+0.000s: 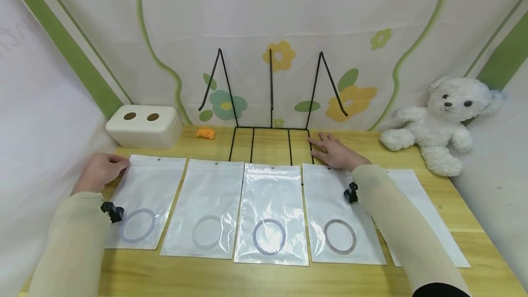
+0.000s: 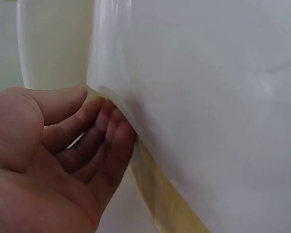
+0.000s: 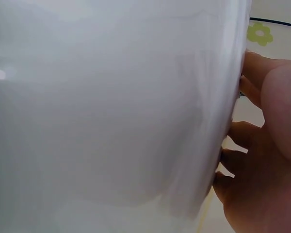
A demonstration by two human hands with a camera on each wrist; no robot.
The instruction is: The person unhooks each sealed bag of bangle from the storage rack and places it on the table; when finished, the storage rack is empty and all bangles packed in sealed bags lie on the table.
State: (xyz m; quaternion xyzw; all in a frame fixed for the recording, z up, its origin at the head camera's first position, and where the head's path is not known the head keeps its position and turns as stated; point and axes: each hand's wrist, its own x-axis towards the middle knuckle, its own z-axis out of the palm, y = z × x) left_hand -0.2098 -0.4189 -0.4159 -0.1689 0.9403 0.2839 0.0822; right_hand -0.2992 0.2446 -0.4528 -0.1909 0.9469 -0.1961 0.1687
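Note:
Several flat white zip bags lie in a row, with a ring, perhaps a bangle, showing through most of them. The leftmost bag (image 1: pixel 153 187) holds a bluish ring (image 1: pixel 154 219); my left hand (image 1: pixel 101 168) pinches its upper left corner between thumb and fingers, as the left wrist view confirms. My right hand (image 1: pixel 336 152) has its fingers spread at the right side wire of a black wire rack (image 1: pixel 272 128), just above the fourth bag (image 1: pixel 321 196). A pale ring bag (image 1: pixel 206 178) and a shiny one (image 1: pixel 272 196) lie between. My right sleeve partly covers the fifth bag (image 1: pixel 429 214).
A white box with two round holes (image 1: pixel 144 127) stands at the back left, beside a small orange bundle (image 1: pixel 206 133). A white teddy bear (image 1: pixel 449 118) sits at the back right. Flowered cloth (image 1: pixel 288 13) rises behind the wooden table (image 1: pixel 247 281).

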